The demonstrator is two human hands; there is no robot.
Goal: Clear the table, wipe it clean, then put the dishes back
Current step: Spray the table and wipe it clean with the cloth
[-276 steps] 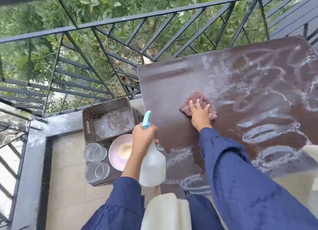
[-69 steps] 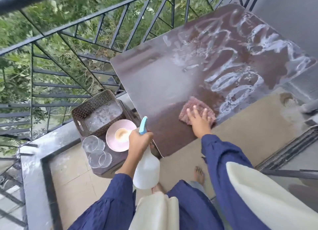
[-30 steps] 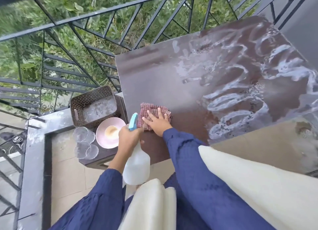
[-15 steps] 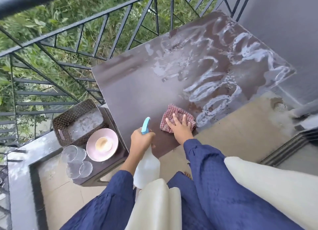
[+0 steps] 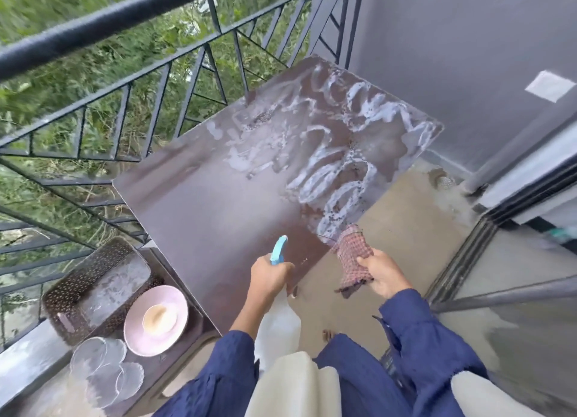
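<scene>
Cloth [image 5: 352, 254] is bunched up in my right hand [image 5: 385, 276], held just past the bench's [image 5: 218, 210] near edge, at about 3 o'clock from the spray bottle [image 5: 279, 323]. My left hand [image 5: 270, 276] is wrapped round that bottle's neck, blue trigger pointing to 12. Foam streaks [image 5: 337, 179] cover the bench's 1 o'clock half. Over at 8 o'clock the pink plate [image 5: 156, 344], brown basket [image 5: 61, 298] and clear glass dishes [image 5: 103, 366] sit on a low side table [image 5: 195, 327].

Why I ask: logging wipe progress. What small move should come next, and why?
Probably lower the right hand with the checked cloth onto the table and wipe through the foam streaks: the cloth hangs off the near edge over the floor, and those streaks cover the far half.
</scene>
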